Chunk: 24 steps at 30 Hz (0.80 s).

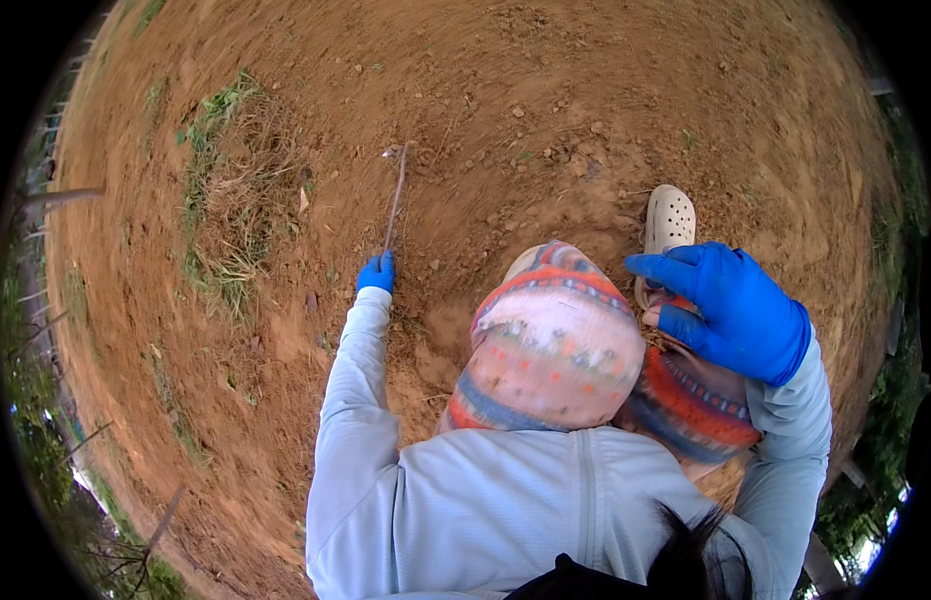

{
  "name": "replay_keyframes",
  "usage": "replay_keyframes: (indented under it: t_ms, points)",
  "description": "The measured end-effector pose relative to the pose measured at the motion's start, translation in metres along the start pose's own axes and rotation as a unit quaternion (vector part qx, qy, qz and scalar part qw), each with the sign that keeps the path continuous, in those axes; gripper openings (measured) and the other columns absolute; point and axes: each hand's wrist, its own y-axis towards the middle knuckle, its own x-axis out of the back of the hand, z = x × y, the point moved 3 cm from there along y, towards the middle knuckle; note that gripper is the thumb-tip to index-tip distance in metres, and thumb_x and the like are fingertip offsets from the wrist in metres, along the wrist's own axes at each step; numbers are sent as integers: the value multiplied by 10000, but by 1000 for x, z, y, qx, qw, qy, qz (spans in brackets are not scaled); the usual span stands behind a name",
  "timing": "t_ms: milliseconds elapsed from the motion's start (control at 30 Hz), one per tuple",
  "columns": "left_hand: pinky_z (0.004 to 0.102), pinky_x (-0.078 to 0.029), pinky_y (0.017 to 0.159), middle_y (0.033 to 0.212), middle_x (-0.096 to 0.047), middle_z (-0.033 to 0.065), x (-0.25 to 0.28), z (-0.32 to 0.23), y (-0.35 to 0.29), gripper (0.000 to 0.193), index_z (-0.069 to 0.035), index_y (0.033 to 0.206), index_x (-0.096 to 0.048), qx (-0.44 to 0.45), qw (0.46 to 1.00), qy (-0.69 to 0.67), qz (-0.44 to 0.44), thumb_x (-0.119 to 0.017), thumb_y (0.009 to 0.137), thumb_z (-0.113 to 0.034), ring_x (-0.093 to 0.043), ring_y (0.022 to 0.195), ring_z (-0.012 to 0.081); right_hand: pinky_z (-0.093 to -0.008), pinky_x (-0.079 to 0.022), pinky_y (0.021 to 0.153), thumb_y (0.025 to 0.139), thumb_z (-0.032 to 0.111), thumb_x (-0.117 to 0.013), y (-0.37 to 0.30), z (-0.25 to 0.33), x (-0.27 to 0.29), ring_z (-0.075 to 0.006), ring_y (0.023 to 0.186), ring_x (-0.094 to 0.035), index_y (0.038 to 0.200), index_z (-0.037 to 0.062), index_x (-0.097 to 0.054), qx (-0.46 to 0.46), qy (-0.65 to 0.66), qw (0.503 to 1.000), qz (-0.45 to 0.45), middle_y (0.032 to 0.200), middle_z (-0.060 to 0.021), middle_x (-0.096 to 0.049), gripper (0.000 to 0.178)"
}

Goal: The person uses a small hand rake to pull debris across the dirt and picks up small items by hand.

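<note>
My left hand (376, 271), in a blue glove, is stretched out over the soil and closed round the near end of a thin greyish rod (395, 200). A small pale bent tip (392, 152) is at the rod's far end, by the ground; I cannot make out its exact kind. My right hand (735, 310), also blue-gloved, hovers above my right knee, next to a beige clog (671, 218). Its fingers point left, with the thumb apart below them, and nothing shows between them. Bare skin shows at the thumb's tip.
Brown bare soil (465, 60) with small clods surrounds me. A heap of dry and green pulled grass (235, 190) lies to the left of the rod. My bent knees in patterned trousers (555, 340) take up the middle. Thin bare branches (165, 520) stand at the left rim.
</note>
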Motion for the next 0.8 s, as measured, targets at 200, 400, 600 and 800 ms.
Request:
replay_keyframes:
  t_ms: [200, 400, 600, 800]
  points:
    - [328, -455, 596, 640, -597, 89, 10, 91, -111, 432, -29, 836, -630, 35, 990, -138, -18, -487, 907, -430, -557, 603, 173, -417, -487, 747, 818, 256, -613, 4, 6, -2, -356, 862, -590, 1147, 49, -557, -4, -32, 999, 42, 977, -173, -606, 393]
    - [316, -443, 550, 633, -591, 73, 5, 24, -58, 441, -39, 816, -627, 30, 984, -175, -23, -477, 911, -442, -548, 573, 170, -418, -487, 747, 819, 261, -614, 0, 0, -4, -358, 863, -591, 1142, 47, -559, -22, -4, 999, 47, 946, -189, -609, 391]
    - [356, -462, 639, 720, -630, 120, -12, -61, 18, 506, -41, 832, -645, 19, 988, -150, -44, -434, 908, -494, -598, 670, 234, -375, -496, 753, 823, 231, -618, 1, -2, -2, -316, 848, -625, 1165, 52, -563, 8, -16, 1000, 6, 932, -161, -631, 390]
    - [377, -466, 661, 734, -625, 150, -19, 6, -39, 465, -27, 854, -629, -32, 995, -94, -20, -468, 902, -460, -600, 684, 259, -362, -492, 788, 827, 223, -621, -1, 0, 0, -302, 884, -629, 1180, 40, -552, -39, 7, 999, 20, 1006, -156, -628, 404]
